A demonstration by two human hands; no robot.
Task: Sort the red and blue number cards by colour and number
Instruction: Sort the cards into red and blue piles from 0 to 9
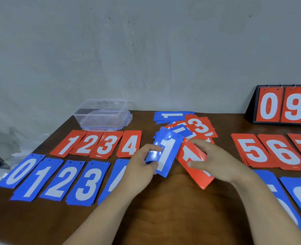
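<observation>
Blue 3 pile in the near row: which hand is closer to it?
Left. The left hand, holding a blue 1 card, is to the right of the blue 3 pile; the right hand, holding a red card, is farther right.

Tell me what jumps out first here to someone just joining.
At centre, the left hand holds a blue 1 card and the right hand a red card, before the mixed heap. Sorted red piles and blue piles lie on both sides; a flip scoreboard stands back right.
</observation>
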